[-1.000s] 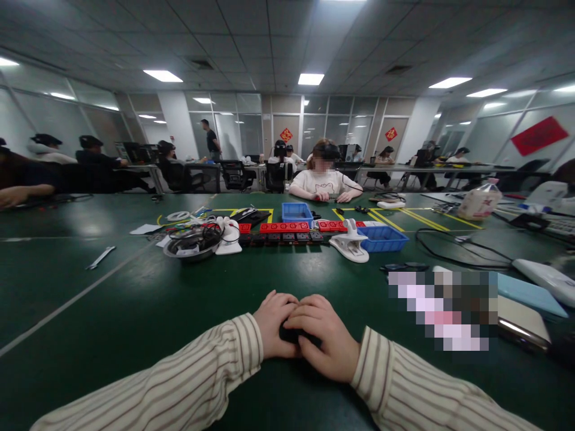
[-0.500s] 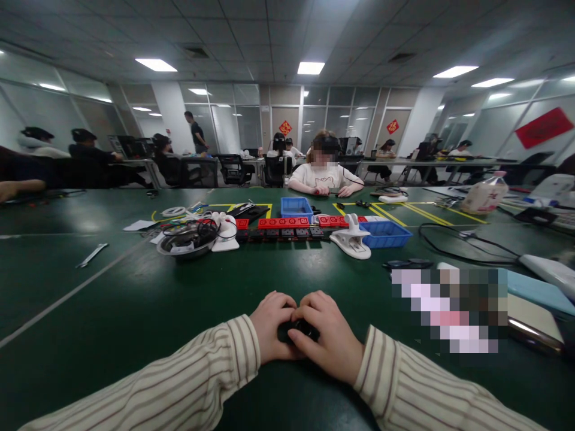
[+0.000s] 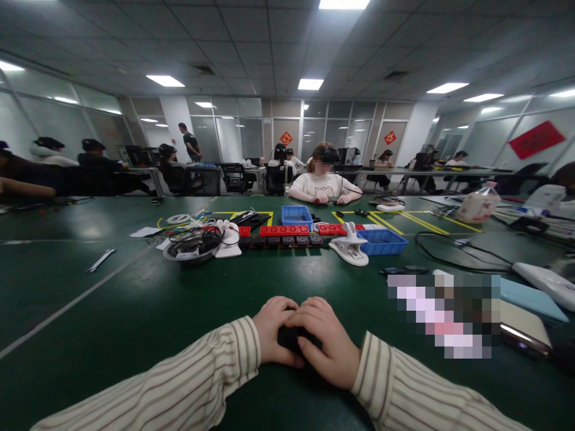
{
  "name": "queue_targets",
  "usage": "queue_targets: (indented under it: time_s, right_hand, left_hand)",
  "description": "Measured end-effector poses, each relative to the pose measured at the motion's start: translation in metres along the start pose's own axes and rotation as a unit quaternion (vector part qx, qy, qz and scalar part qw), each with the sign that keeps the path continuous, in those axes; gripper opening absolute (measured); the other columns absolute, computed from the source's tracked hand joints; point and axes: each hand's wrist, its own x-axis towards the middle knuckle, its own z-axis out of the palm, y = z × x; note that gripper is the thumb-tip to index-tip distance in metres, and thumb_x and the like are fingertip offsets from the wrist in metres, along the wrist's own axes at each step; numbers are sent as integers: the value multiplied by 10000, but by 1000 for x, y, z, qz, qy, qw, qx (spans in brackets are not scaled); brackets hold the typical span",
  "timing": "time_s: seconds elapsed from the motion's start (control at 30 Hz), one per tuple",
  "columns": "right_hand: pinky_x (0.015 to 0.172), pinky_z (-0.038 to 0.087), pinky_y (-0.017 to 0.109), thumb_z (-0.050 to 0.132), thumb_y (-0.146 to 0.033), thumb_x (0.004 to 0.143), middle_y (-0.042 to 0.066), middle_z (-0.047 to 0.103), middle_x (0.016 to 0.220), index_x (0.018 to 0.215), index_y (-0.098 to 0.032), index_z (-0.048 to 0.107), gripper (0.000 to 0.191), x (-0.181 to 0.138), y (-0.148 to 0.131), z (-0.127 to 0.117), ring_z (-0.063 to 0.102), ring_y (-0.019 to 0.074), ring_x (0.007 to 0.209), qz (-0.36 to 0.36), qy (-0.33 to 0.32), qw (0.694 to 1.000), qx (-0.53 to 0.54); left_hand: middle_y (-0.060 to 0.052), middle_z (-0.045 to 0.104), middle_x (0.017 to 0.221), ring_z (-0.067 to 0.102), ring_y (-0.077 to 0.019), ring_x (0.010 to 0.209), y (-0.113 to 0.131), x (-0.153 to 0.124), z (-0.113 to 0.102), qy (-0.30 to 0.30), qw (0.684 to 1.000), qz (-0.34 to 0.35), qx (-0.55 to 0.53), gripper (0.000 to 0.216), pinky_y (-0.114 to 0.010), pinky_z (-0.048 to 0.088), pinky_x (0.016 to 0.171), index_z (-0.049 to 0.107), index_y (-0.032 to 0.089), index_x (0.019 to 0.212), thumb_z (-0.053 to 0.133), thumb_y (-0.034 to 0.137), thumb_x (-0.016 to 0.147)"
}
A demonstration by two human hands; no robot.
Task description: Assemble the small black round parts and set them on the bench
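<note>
Low over the green table (image 3: 188,323), right in front of me, my two hands meet around a small dark object. My left hand (image 3: 271,330) curls round its left side, with the thumb along the near edge. From the right, my right hand (image 3: 331,344) covers it, fingers bent over the top and thumb pointing in at the near side. The small black object (image 3: 288,339) shows only between the hands; it looks rounded and smooth, and its kind cannot be made out. Both hands are closed on it.
Ahead lie a metal bowl (image 3: 191,258) of cables, red and black socket blocks (image 3: 285,231), a white clip base (image 3: 349,251) and blue trays (image 3: 384,242). A power bank-like slab (image 3: 523,326) lies right, a plastic bottle (image 3: 478,205) farther back. A person (image 3: 326,182) sits opposite.
The view has tilted up slightly. Both thumbs have shifted on the black object: the left one lies lower along the near edge, the right one has moved a little right and down.
</note>
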Motion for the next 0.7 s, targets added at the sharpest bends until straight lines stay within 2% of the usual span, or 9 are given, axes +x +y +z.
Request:
queue_targets:
  time_s: [0.07,0.17,0.23,0.33,0.43,0.53,0.7]
  right_hand:
    - [810,349,391,426,-249,811,52,565,893,934,-182,532,176,-1,1,1,473,203,868,30,15,999,2]
    - [748,368,375,437,-370,833,54,531,844,885,-169,518,223,-2,5,3,464,203,809,92,32,995,-17]
    - [705,372,359,457,-419,822,43,510,797,829,-168,506,256,-2,8,6,451,196,762,119,28,992,-33]
    - [686,368,343,524,-381,789,32,498,773,775,-172,494,213,-1,10,8,442,192,753,131,3,990,-55]
    - [701,368,344,557,-279,761,37,512,795,779,-173,512,117,0,9,8,448,196,781,118,-12,991,-61]
    - [726,374,356,508,-198,759,47,539,818,813,-176,539,66,1,7,7,465,197,804,80,-13,996,-34]
    - [799,373,387,404,-95,706,32,592,782,791,-193,551,196,2,4,3,500,194,811,5,-22,1000,5]
  left_hand:
    - [-56,498,1053,451,-268,995,3,-2,1,24,999,-21,-9,749,-413,371,895,585,217,1065,802,512,411]
    - [-71,496,1039,446,-280,990,8,-4,3,48,998,-35,5,798,-474,315,942,566,178,1055,778,580,400]
    - [-63,514,982,466,-270,942,9,-4,4,49,998,-33,12,711,-495,292,950,592,166,957,764,597,418]
    - [-52,524,902,484,-242,870,8,-3,6,39,999,-23,3,495,-436,375,861,612,168,809,750,530,501]
    - [-49,525,900,487,-236,875,5,-2,6,31,999,-16,-11,381,-371,414,788,618,178,782,740,444,538]
    - [-34,525,933,486,-232,908,1,-1,6,22,1000,-8,-19,335,-360,407,814,629,197,776,747,393,531]
    - [-29,486,1044,437,-256,1023,-1,-1,5,19,1000,8,-20,285,-376,361,905,638,205,711,773,356,510]
